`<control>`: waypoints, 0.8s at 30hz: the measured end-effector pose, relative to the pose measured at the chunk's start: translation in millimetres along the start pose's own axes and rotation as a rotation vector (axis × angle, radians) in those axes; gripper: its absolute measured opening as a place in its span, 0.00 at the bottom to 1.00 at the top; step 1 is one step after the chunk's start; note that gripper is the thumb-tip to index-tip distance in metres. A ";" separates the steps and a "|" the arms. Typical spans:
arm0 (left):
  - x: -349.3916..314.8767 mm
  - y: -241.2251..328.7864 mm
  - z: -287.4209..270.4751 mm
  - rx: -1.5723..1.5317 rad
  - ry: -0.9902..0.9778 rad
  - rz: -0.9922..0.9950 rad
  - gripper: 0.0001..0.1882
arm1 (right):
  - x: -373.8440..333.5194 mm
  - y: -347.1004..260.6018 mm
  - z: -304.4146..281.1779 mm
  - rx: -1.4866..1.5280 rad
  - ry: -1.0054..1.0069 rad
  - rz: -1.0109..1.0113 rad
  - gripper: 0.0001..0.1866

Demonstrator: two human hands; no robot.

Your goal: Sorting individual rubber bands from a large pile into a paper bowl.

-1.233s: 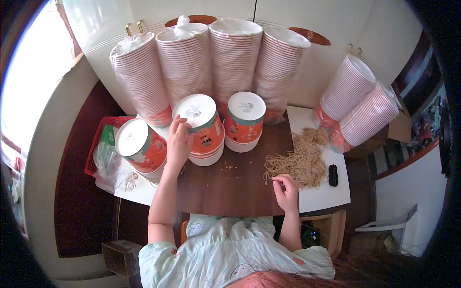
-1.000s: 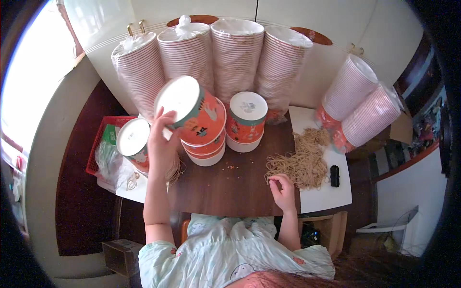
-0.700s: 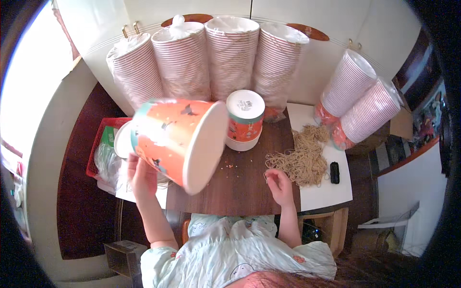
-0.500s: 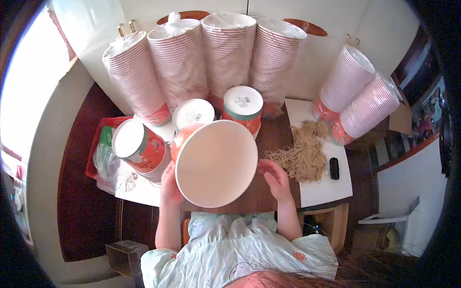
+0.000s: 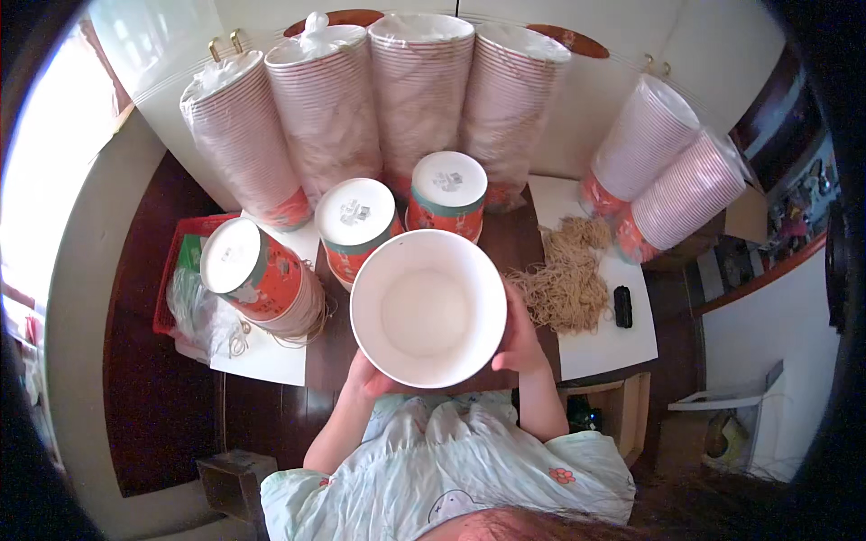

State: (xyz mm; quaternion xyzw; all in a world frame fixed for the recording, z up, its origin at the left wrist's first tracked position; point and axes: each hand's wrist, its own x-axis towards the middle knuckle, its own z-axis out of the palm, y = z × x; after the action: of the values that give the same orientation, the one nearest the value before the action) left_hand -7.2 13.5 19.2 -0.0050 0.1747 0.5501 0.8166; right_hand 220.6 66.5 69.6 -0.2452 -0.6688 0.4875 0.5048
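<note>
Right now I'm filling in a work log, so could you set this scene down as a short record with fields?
Left hand: holding the lower left of the open bucket
Right hand: holding its right side
Open bucket: mouth toward the camera, white inside
Upside-down buckets: three bases visible, beyond and left of it
String: loose tan pile, right
Black item: right of the string
Wrapped stacks: four behind, two at right

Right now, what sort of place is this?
Probably a room at home, used as a small workspace: there are cream cabinets behind a brown table, and tall plastic-wrapped stacks of tubs stand by them.
</note>
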 end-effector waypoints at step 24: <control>-11.8 23.8 12.4 0.511 -0.199 0.856 0.26 | -18.2 5.4 28.6 0.268 0.189 0.276 0.26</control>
State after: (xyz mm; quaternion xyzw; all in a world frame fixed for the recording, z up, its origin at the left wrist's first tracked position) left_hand -29.1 14.7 38.6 0.3192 0.2114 0.7730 0.5059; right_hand 200.3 42.1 56.4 -0.3098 -0.5080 0.6115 0.5217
